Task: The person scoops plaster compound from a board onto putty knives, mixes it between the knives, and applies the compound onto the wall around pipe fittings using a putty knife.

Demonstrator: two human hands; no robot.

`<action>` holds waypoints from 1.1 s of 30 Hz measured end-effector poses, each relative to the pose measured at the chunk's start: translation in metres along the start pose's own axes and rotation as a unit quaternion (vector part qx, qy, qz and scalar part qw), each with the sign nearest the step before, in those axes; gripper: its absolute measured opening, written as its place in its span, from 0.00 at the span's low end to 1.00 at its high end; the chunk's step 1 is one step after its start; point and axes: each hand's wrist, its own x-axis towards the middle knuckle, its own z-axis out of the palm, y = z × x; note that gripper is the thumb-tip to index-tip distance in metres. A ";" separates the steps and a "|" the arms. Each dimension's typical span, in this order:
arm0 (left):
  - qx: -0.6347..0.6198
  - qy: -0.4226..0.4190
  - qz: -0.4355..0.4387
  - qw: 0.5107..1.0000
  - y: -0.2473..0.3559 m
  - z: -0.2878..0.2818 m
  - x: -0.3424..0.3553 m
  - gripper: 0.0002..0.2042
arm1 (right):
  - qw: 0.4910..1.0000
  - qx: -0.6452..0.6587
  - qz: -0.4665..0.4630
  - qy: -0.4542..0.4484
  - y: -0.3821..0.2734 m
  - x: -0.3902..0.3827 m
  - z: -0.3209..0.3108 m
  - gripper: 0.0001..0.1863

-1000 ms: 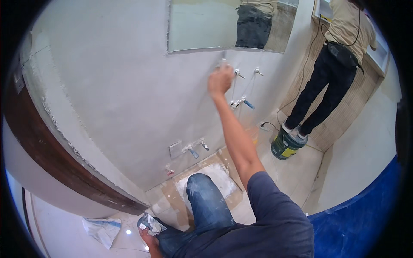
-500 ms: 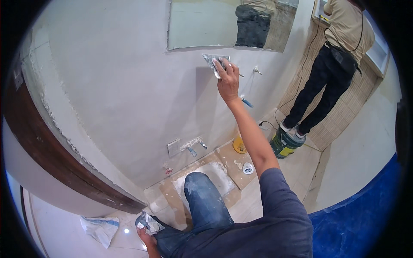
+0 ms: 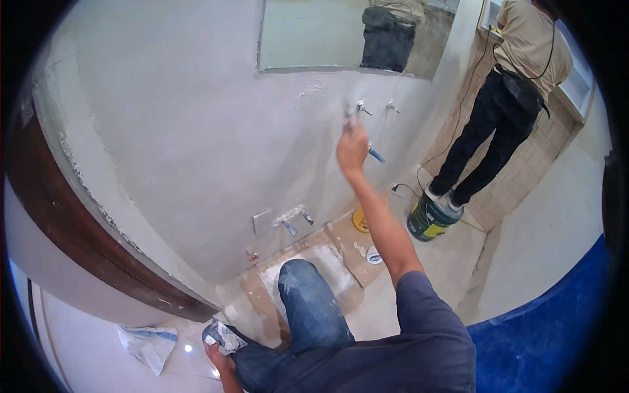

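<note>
My right hand (image 3: 353,149) is raised to the pale wall (image 3: 164,137), closed on a putty knife (image 3: 350,116) that is smeared by motion and seen nearly edge-on. Close by, a metal pipe fitting (image 3: 364,109) sticks out of the wall. A rough patch of fresh white putty (image 3: 312,93) marks the wall to the left, below the mirror (image 3: 327,39). Low down by my left knee, my left hand (image 3: 217,357) grips a flat metal putty blade (image 3: 228,339) loaded with white putty.
On the right a person (image 3: 495,118) stands on a green bucket (image 3: 432,217). Taped pipes (image 3: 290,228) and a blue-wrapped pipe (image 3: 376,154) project from the wall. A yellow tub (image 3: 360,220) sits on the floor; a white sack (image 3: 149,347) lies left, near dark wood trim (image 3: 92,252).
My right hand has moved down and slightly right with the putty knife, which has turned edge-on. A putty patch now shows where the blade was. My left hand stays about where it was.
</note>
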 end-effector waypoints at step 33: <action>-0.033 -0.018 -0.012 0.999 -0.002 -0.011 0.005 0.32 | 0.985 -0.086 -0.101 0.112 -0.080 -0.011 0.058 0.21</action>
